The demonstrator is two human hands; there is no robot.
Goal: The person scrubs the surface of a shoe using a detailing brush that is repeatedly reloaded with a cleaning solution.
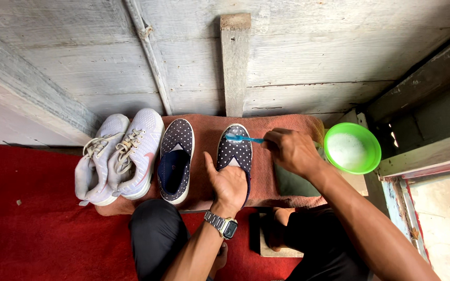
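A dark blue slip-on shoe with white dots (235,147) lies on a reddish-brown cloth (266,182). My left hand (228,183) presses down on its opening and holds it in place. My right hand (290,150) grips a blue toothbrush (243,138), whose bristle end rests on the toe of that shoe. The matching dotted shoe (176,159) lies just to the left, untouched. A metal wristwatch (223,224) sits on my left wrist.
A pair of pale grey lace-up sneakers (118,156) stands at the left of the cloth. A green bowl of white foamy liquid (352,148) sits at the right. A red carpet (37,224) covers the floor; a weathered wooden wall (235,62) is behind.
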